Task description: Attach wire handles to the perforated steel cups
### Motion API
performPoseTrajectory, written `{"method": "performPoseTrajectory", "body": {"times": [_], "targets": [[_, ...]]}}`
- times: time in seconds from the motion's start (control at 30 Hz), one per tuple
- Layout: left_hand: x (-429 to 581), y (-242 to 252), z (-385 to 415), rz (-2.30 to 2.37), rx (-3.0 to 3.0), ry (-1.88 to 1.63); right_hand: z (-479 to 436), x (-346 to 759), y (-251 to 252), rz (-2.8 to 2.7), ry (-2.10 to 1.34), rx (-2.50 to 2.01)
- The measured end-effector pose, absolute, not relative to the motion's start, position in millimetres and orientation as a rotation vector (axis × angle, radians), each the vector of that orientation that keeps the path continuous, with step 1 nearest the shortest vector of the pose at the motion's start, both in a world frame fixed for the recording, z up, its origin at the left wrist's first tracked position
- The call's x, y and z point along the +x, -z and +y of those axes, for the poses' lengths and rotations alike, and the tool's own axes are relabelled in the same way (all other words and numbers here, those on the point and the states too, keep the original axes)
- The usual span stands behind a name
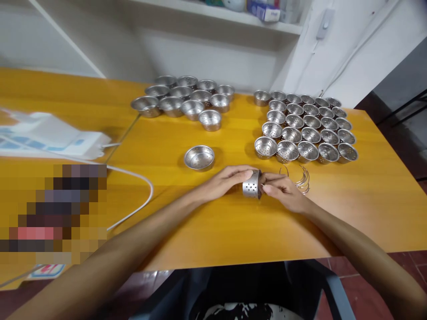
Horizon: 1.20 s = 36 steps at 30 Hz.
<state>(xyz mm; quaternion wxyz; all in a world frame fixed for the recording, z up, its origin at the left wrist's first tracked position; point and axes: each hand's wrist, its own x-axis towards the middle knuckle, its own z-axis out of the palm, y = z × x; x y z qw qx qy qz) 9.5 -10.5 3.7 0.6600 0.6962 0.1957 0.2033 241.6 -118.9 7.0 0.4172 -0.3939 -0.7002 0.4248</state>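
My left hand (230,178) is closed around a small perforated metal cup (251,186), which is tipped on its side with its mouth toward the right. At that mouth my right hand (282,189) pinches a thin, shiny piece of wire (262,185); most of it is hidden by the fingers. Just beyond the right hand, several curved metal wires (304,180) lie on the table. A single metal cup (199,158) stands upright, apart from the others, to the left of and beyond my left hand.
Several rows of perforated cups (308,151) stand at the back right of the yellow table (227,235). Another group of cups (171,106) is at the back left. A white power strip (66,138) and its cable (148,178) lie on the left. A shelf (213,11) overhangs the back.
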Motion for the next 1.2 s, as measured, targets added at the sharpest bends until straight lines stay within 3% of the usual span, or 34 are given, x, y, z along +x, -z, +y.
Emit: {"method": "performPoseTrajectory", "body": {"times": [1.2], "targets": [[7.5,-7.6,-9.9,0.397,1.581,-0.403,-121.4,239.6,-4.1,-1.816,-1.044,-0.9]]}}
